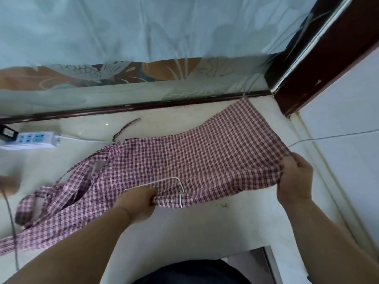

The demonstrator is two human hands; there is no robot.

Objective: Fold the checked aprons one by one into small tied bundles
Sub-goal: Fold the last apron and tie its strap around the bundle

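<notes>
I have the apron [205, 156] lying mostly flat on the pale surface [184, 232]. It stretches from the near left, where its straps [41, 199] bunch in loops, out to the far right corner by the dark wood frame [328, 68]. My left hand [141, 201] is clamped on the near edge, fingers curled into the cloth right beside the white-trimmed pocket [174, 187]. My right hand [295, 177] pinches the near right corner of the hem and lifts it a little off the surface. The two hands are well apart, with the cloth drawn out between them.

I take this as the start of the first fold, and a few things could spoil it. The straps on the left lie tangled over one another. If I fold across without straightening them, they get buried inside and I have nothing free to tie the bundle with. One strap [127, 127] trails off on the far side near the white lead of the power strip [30, 140], so a sharp pull could drag it across that lead. A thin wire [328, 137] runs in from the right and ends just beside my right hand, so lifting the corner carelessly could hook it. A grey cable [10, 222] crosses the cloth at the near left and could snag as well
</notes>
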